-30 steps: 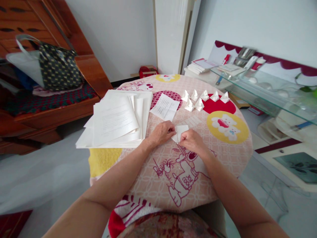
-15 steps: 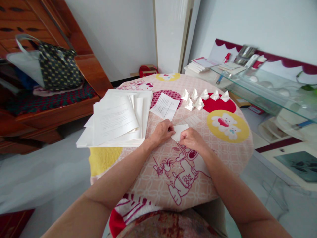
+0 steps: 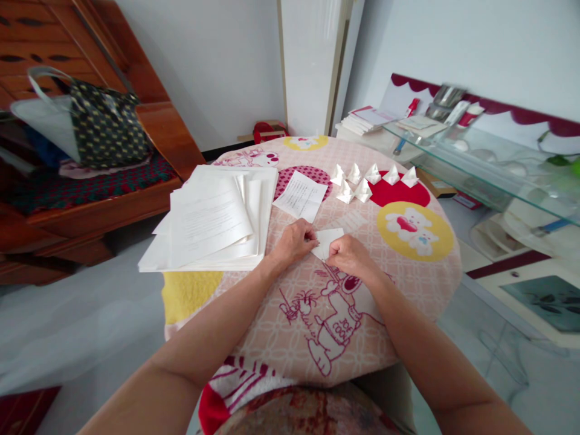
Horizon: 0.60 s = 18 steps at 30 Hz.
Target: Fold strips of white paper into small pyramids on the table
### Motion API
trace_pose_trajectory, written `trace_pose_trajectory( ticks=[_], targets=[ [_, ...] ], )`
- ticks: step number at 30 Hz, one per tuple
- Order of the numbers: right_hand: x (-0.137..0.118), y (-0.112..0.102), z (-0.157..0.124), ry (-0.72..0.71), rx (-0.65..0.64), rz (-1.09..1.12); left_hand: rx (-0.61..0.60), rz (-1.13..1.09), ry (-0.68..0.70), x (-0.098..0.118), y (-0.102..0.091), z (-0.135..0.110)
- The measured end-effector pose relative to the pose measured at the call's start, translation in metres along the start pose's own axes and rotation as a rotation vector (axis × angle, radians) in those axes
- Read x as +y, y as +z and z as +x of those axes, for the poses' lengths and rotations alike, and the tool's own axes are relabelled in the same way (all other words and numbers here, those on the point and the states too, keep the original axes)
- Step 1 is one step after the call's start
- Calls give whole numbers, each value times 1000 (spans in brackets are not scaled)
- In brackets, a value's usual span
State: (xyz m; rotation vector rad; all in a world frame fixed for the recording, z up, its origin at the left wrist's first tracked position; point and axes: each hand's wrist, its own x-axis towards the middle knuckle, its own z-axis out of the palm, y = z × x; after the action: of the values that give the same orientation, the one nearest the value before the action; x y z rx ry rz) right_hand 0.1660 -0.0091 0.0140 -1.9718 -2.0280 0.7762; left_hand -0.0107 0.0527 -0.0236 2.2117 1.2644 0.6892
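I see a small white paper [image 3: 325, 241] in mid-frame, on the surface [image 3: 408, 290]; the left hand [image 3: 294, 243] pinches its left edge, the right hand [image 3: 351, 255] its right, fingers nearly closed. Seven folded papers [image 3: 363, 191] sit toward upper right.

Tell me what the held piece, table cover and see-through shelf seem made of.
Held piece: probably white matte paper, with thin, crisp edges. Table cover: soft, matte fabric, since it drapes and shows a fuzzy yellow patch; the fibre is unclear. Shelf: clear, glossy glass, or perhaps plastic, as things show through it and its edge looks greenish.
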Motion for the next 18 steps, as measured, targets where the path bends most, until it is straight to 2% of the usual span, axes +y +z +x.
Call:
trace_pose_trajectory(
  ticks=[18],
  targets=[
    [-2, 0, -1, -1, 13, 9, 19, 25, -91, 3, 3, 3]
  ],
)
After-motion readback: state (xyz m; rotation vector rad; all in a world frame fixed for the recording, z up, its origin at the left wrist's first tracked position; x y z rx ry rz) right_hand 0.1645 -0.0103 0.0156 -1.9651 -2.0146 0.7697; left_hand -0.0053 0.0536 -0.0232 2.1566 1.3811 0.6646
